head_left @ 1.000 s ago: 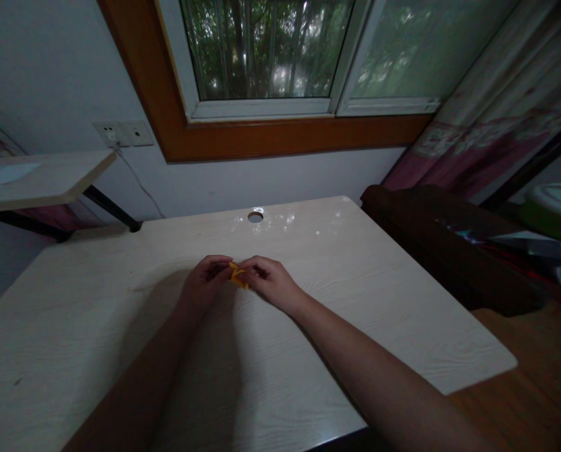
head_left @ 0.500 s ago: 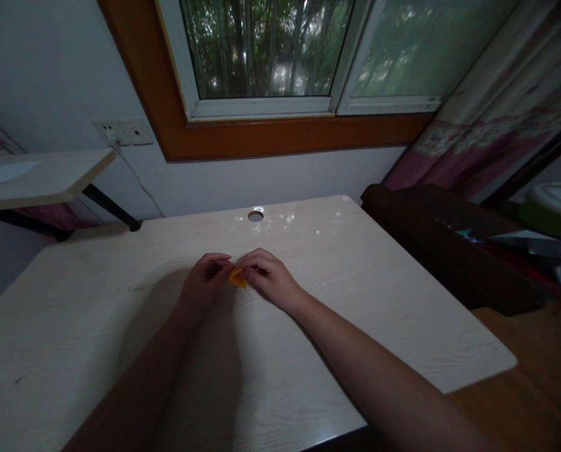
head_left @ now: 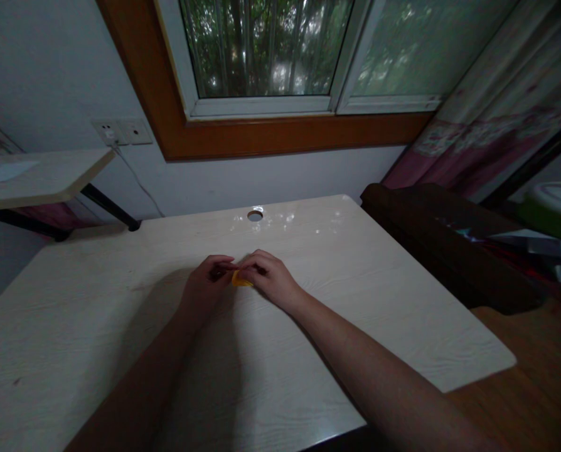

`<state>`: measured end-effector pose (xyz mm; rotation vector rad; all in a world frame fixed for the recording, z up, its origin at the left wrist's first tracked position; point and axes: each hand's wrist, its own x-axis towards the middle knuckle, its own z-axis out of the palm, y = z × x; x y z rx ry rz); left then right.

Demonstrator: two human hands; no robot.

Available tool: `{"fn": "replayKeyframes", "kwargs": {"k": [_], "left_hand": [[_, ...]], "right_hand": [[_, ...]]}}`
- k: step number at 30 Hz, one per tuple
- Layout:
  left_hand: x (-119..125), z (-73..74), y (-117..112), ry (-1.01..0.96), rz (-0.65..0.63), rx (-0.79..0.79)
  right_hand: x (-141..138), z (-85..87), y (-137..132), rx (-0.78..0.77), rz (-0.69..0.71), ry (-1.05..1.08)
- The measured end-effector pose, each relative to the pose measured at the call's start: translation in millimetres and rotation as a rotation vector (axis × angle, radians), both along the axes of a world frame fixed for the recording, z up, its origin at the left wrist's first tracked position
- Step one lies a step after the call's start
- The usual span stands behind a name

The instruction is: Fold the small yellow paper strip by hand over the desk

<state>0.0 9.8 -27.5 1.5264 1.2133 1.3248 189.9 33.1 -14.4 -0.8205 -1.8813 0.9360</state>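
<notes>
Between my hands is a small yellow-orange piece (head_left: pixel 241 279), thin and folded-looking like paper; its exact kind is too small to tell. My left hand (head_left: pixel 208 279) pinches it from the left with thumb and fingers together. From the right, my right hand (head_left: pixel 268 276) grips it too, fingers bent over its upper edge. The fingertips of both hands nearly meet and hide part of the piece. Both hands are low over the pale wood-grain desk (head_left: pixel 280 351), near its middle.
A round cable hole (head_left: pixel 255 215) lies near the desk's back edge. At the left stands a raised shelf (head_left: pixel 49 179) on black legs, below a wall socket (head_left: pixel 123 132) with a cord. Dark wooden furniture (head_left: pixel 431 245) holding several items borders the right side. Behind is a window (head_left: pixel 266 107).
The yellow-orange piece has shifted slightly right and its visible shape is wider and flatter. My hands have barely moved, and both keep hold of it.
</notes>
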Motion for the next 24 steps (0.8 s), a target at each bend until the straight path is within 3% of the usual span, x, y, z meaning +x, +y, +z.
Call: {"fn": "replayKeyframes", "kwargs": {"k": [5, 14, 18, 24], "left_hand": [[-2.3, -1.6, -0.1, 0.151, 0.010, 0.069], [0.2, 4.8, -3.4, 0.324, 0.055, 0.234], [1.2, 7.0, -4.7, 0.352, 0.088, 0.281], [1.7, 5.1, -3.7, 0.343, 0.016, 0.305]], "right_hand": [[-2.8, -5.2, 1.4, -0.171, -0.016, 0.040], [-5.6, -12.2, 3.6, -0.524, 0.115, 0.251], [-6.3, -16.4, 5.5, -0.547, 0.123, 0.270], [-6.8, -19.8, 7.5, -0.492, 0.038, 0.288]]}}
